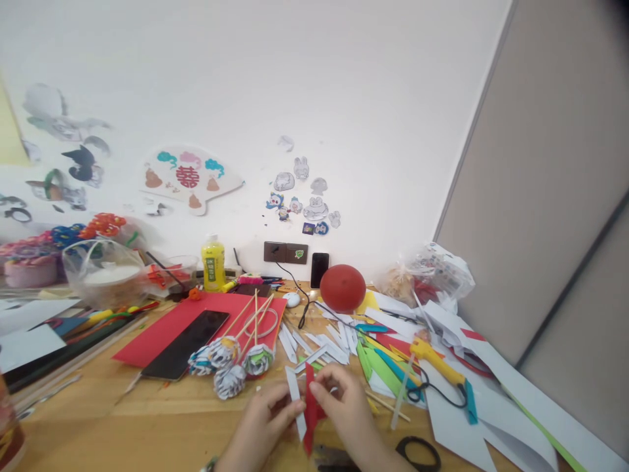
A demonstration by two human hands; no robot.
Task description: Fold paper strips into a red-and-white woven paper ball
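Left hand: its fingers (pixel 287 414) are closed in a pinch on a white strip (pixel 293 391), flat and stiff-looking, with a slanted top end.
Right hand: thumb and fingers (pixel 318 392) nearly meet, pinching a red strip (pixel 309 429), slim, upright and pointed at its lower end.
Strips: both paper, held close side by side above the counter (pixel 162 419), low and central; whether their lower ends touch is hard to tell.
Counter: smooth, pale brown wood with visible grain.
From the hands, 10 o'clock: four roses (pixel 230 381) of crinkled, layered paper on thin wooden sticks (pixel 255 308); just beyond, a glossy black phone (pixel 189 344) lies on a matte red sheet (pixel 177 319).
11 o'clock: an upright plastic bottle (pixel 213 265), yellow.
12 o'clock: a loose heap of flat white scraps (pixel 339 341).
Between 12 and 1: a taut, rounded balloon (pixel 343 288), dull red.
Between 2 and 3: a yellow plastic glue gun (pixel 439 364) with a black cord, among white sheets.
4 o'clock: a black loop (pixel 436 452), oval, partly behind the right arm.
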